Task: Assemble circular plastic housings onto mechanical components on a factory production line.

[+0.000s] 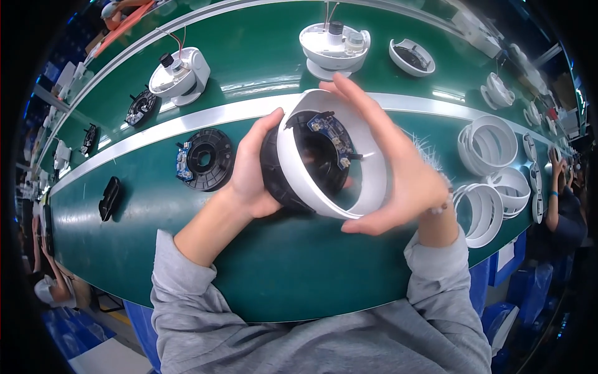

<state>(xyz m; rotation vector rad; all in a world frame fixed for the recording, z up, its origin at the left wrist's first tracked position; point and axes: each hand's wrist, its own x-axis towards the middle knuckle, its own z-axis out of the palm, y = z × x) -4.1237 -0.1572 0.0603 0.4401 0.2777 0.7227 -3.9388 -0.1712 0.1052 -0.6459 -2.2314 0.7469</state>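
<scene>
Between my hands, above the green bench, is a white ring-shaped housing [294, 163] with a round black plastic base [272, 163] behind it. A blue circuit board [332, 134] on the base shows through the ring's opening. My left hand [250, 168] is closed around the base's left side, thumb up along its edge. My right hand [405, 168] grips the white ring from the right, fingers over the top and thumb at the lower rim. Left of my left hand, a similar black base [208, 163] with a blue board lies flat on the bench.
Several white rings [483, 215] are stacked at the right. A black plastic part [109, 198] lies at the left. Beyond a pale rail [233, 115], white assemblies [177, 78] with wires and a white shell [412, 58] stand. Other people work at both far sides.
</scene>
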